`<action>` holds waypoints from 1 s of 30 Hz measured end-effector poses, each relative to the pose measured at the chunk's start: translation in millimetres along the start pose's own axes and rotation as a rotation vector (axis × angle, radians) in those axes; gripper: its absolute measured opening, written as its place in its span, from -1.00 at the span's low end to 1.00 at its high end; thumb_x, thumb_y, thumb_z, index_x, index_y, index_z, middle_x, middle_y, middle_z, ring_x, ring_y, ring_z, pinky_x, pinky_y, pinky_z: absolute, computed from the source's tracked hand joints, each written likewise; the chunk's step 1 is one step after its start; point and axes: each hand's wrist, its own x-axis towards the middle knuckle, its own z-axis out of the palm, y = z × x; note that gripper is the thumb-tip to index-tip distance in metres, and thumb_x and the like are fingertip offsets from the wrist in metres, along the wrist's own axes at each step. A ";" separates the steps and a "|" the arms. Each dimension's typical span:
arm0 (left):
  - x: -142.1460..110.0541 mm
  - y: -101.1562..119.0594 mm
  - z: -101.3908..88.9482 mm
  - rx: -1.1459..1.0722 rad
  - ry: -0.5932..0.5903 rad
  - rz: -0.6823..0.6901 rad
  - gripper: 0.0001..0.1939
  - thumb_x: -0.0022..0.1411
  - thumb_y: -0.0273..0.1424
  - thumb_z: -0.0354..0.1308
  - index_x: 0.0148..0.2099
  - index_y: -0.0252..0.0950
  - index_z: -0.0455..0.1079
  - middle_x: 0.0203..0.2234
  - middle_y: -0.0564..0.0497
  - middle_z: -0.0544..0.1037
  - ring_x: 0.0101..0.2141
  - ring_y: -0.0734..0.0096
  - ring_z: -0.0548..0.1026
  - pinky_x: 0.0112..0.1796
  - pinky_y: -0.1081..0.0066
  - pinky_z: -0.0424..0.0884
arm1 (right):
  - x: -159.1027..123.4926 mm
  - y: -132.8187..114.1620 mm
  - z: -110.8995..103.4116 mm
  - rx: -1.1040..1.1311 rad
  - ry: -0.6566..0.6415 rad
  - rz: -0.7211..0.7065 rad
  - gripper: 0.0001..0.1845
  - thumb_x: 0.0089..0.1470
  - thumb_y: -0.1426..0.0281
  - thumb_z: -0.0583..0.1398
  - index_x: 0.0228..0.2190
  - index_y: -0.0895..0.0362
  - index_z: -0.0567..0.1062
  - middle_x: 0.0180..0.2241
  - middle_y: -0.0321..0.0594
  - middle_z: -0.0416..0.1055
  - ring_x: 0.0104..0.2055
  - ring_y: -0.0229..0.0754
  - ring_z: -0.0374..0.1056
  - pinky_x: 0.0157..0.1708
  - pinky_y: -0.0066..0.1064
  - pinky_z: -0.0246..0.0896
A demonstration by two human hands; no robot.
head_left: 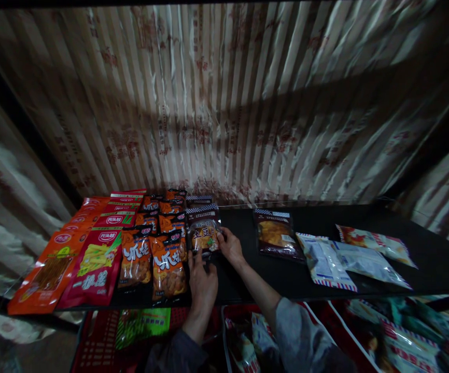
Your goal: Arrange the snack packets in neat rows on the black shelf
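Sleeves (300, 331) lead to the left hand (203, 282), fingers spread at the base of the brown bag (203, 223), and right hand (231, 247), curled at its side, pinch unclear; light, even pressure best squares it on the shelf (230, 287) beside the orange-and-black bags (169, 267).

This looks like a shop, or a stock area laid out like one. A long flat black shelf (232, 282) between dark uprights carries sealed snack packets sorted by kind: flat orange plastic packets (51, 274) and glossy pink-red plastic packets (96, 264) in overlapping rows, then small orange-and-black plastic bags (169, 264) in columns, their printed fronts facing out. Below the shelf, red plastic baskets (102, 336) hold more packaged food, including a bright green plastic packet (142, 325). A pleated beige curtain with reddish printed motifs (209, 103) hangs behind the shelf. The light is dim, and whether customers use the place cannot be told.
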 end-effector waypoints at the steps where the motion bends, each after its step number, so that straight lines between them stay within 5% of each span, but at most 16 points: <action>1: 0.0 0.3 -0.5 0.017 0.004 0.012 -0.47 0.13 -0.48 -0.01 0.17 -0.41 0.24 0.27 -0.27 0.06 -0.05 0.30 0.47 0.08 0.39 0.24 | -1.5 -1.2 0.8 -0.019 0.014 -0.002 -0.61 0.14 0.33 0.00 -0.05 0.19 0.41 -0.11 -0.09 0.47 -0.06 -0.11 0.38 -0.04 -0.34 0.23; 8: 11.3 -3.2 7.9 0.182 0.098 0.211 -0.50 0.10 -0.55 -0.05 0.12 -0.39 0.32 0.19 -0.17 0.24 0.18 0.21 0.20 0.16 0.28 0.14 | -9.3 -2.6 11.5 -0.052 0.118 -0.058 -0.62 0.12 0.37 -0.03 -0.11 0.21 0.43 -0.18 -0.02 0.43 -0.10 -0.07 0.34 -0.03 -0.29 0.21; 15: 41.4 0.5 21.3 0.341 0.242 0.443 -0.48 0.16 -0.59 -0.13 0.16 -0.40 0.27 0.22 -0.12 0.20 0.29 0.19 -0.12 0.21 0.17 0.03 | -8.3 1.6 12.1 -0.013 0.133 -0.048 -0.63 0.06 0.36 0.02 -0.11 0.15 0.43 -0.22 -0.08 0.41 -0.11 -0.06 0.32 -0.05 -0.27 0.23; 24: 50.5 -5.0 34.6 0.471 0.317 0.502 -0.49 0.26 -0.43 -0.14 0.25 -0.38 0.15 0.27 -0.18 0.09 0.28 0.13 -0.08 0.20 0.09 0.00 | 4.3 5.3 9.7 0.215 0.148 -0.043 -0.44 0.09 0.19 0.01 0.03 0.27 0.33 -0.03 0.07 0.35 -0.01 -0.05 0.32 -0.01 -0.21 0.25; 30: 56.2 -0.5 37.0 0.502 0.364 0.502 -0.49 0.24 -0.45 -0.11 0.24 -0.35 0.18 0.27 -0.21 0.05 0.28 0.09 -0.06 0.18 0.07 0.04 | 12.3 -10.1 4.6 0.012 0.250 -0.359 -0.39 0.17 0.20 -0.07 0.19 0.20 0.14 0.25 -0.02 0.04 0.31 -0.03 -0.14 0.22 -0.03 -0.11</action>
